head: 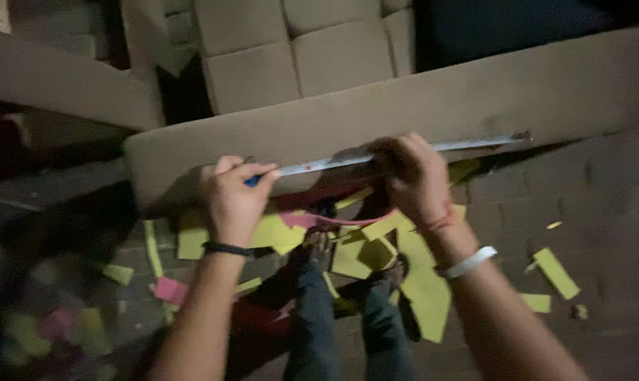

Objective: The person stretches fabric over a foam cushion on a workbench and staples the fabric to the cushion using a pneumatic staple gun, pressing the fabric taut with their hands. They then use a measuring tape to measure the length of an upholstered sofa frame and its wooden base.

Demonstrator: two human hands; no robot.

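My left hand is closed in a tight grip around a blue pen, whose tip sits against the near end of a long metal ruler. My right hand presses down on the middle of that ruler, fingers curled over it and holding it flat; I cannot tell whether they close around its edge or only bear down on top. The ruler lies slanted across a long strip of brown cardboard, rising toward the right, and the strip stretches from just left of my left hand out to the right edge of the view. There is a dark band on my left wrist, and on my right forearm a white band with a thin red thread above it. Below my hands the floor is littered with yellow paper offcuts and a few pink scraps, some lying just beside my feet, and my legs in dark trousers run down the middle of the view. Behind the strip stands more cardboard, a folded brown box and another long brown panel off to the left. The light is dim and the left side is blurred.
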